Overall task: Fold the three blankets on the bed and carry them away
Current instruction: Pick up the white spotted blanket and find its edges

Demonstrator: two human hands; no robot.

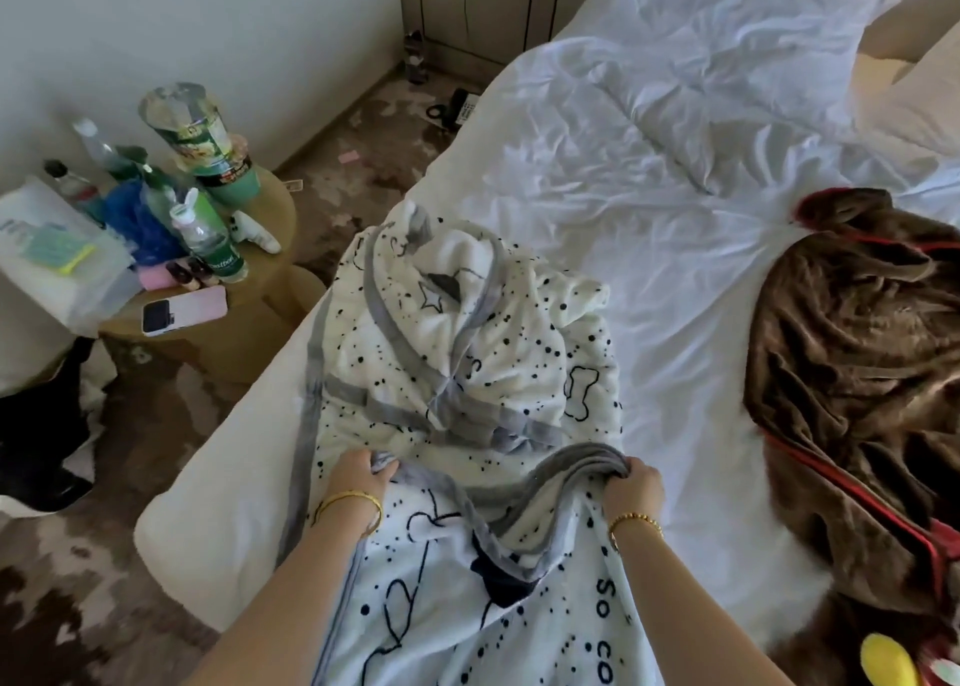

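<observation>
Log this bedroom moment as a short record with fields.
left hand: grips grey edge of white spotted blanket
right hand: grips the same grey edge, bunched
white spotted blanket: crumpled on bed, unfolded
brown blanket: heaped at bed's right, red trim, untouched
side table: bottles, pink phone
third blanket: cannot tell

only readable bit is "So co" in dark letters on the white spotted blanket [605,628], cut off at the frame edge; the water bottle [215,241] label maybe says "Westpor", too blurry
</observation>
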